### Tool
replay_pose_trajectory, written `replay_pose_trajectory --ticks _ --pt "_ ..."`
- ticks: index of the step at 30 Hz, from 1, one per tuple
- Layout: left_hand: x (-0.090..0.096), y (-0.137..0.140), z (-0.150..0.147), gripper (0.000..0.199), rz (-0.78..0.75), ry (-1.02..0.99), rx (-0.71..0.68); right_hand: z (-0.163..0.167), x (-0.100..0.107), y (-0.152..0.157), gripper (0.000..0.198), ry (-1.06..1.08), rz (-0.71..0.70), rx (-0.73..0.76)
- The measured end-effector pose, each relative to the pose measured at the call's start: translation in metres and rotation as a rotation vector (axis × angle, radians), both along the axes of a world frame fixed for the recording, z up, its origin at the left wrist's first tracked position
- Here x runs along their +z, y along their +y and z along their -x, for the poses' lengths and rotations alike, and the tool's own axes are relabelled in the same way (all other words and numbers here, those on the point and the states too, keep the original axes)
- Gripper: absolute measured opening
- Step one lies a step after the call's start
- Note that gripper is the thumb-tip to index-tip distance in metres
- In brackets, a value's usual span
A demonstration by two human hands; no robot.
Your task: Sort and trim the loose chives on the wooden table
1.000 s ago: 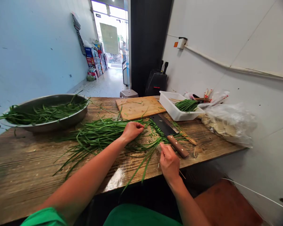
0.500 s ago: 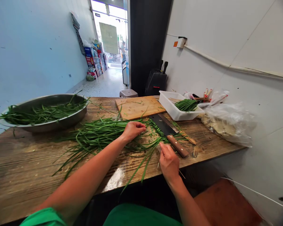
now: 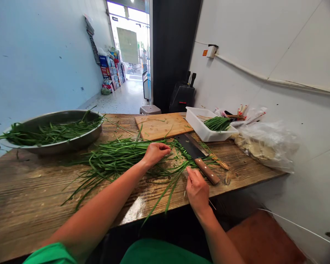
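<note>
My left hand (image 3: 157, 153) is closed in a pinch over the right end of a heap of long garlic chives (image 3: 115, 156); what its fingertips hold, if anything, is too small to make out. Near the table's front edge my right hand (image 3: 197, 185) is also closed, thumb against fingers. A thin bamboo skewer (image 3: 212, 204) sticks out behind its heel, in line with the fingertips. Loose chive ends lie just left of these fingertips. A cleaver (image 3: 206, 171) with a wooden handle rests right of both hands, by cut chive pieces (image 3: 183, 148).
At left stands a metal basin (image 3: 95, 130) of chives. A cutting board (image 3: 162, 126) lies at the back, beside a white plastic tub (image 3: 194, 119) holding a chive bundle (image 3: 217, 123). Bamboo skewers (image 3: 220, 160) lie past the cleaver. A plastic bag (image 3: 266, 141) sits at the right.
</note>
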State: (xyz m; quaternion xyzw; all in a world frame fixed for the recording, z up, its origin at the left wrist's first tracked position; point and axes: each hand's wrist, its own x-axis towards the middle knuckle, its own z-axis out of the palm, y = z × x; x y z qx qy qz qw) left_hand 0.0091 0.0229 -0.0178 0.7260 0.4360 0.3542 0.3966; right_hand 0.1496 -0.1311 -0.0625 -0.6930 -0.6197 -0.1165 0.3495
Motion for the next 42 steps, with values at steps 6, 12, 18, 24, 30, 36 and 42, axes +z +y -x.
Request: replay_pose_trajectory --ticks 6,12,18,24,30,36,42 --pt "0.0 0.0 0.0 0.029 -0.012 0.004 0.0 0.0 -0.001 0.0 0.034 0.009 0.018 0.01" --pt "0.0 0.0 0.0 0.029 -0.038 0.011 0.003 -0.001 -0.002 0.001 0.034 0.01 0.022 0.013" --pt "-0.001 0.0 0.0 0.028 -0.043 0.027 0.011 -0.001 -0.001 0.001 0.034 0.009 0.017 0.017" --pt "-0.003 0.003 0.001 0.023 -0.13 0.069 -0.006 0.0 0.001 0.0 0.034 0.01 0.034 0.013" --pt "0.008 -0.018 -0.006 0.021 -0.125 0.122 -0.089 -0.001 -0.001 0.001 0.034 0.019 0.028 0.018" --pt "0.028 -0.023 -0.004 0.022 -0.165 0.281 -0.354 -0.002 -0.003 0.001 0.034 0.058 0.027 0.021" --pt "0.018 -0.003 0.011 0.02 -0.381 0.591 -0.054 -0.003 -0.005 0.002 0.034 0.052 0.007 0.015"
